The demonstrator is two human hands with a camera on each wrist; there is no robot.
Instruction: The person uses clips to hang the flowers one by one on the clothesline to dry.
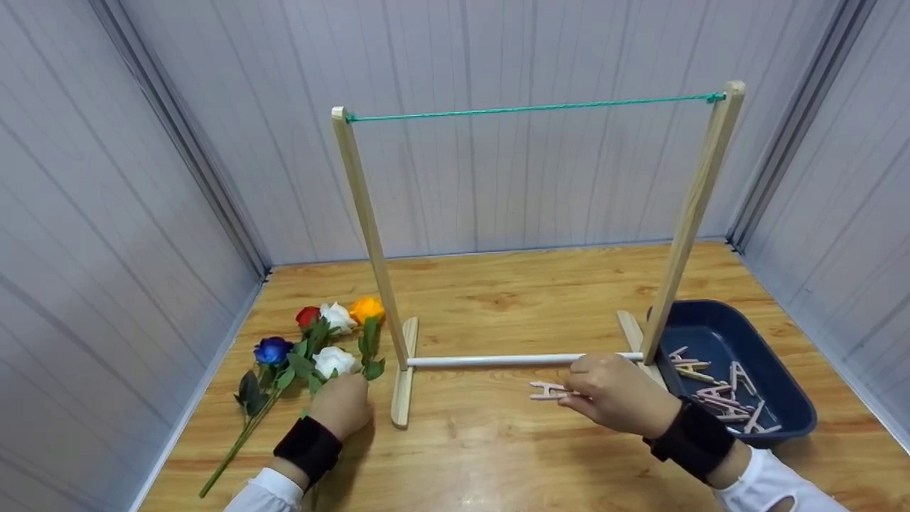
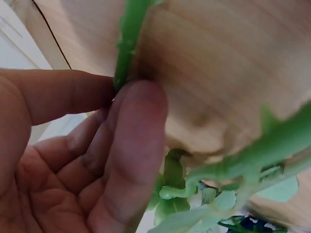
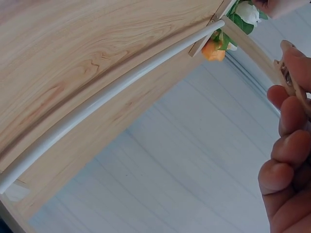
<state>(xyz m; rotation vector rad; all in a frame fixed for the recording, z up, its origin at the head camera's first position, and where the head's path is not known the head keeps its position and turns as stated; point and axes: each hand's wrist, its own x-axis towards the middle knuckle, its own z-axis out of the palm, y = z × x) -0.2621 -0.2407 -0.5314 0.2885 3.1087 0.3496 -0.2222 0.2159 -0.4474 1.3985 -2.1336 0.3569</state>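
My left hand pinches a green flower stem between thumb and forefinger, seen closely in the left wrist view. Just beyond that hand in the head view is a white rose; whether the pinched stem belongs to it is hard to tell. Around it lie a blue rose, a red rose, a second white rose and an orange rose. My right hand holds a pale pink clothespin by one end, its other end pointing left, in front of the white rod.
A wooden frame with two posts stands mid-table, a green string tied across its top. Right of it sits a dark blue basin with several clothespins. Panelled walls enclose the wooden table.
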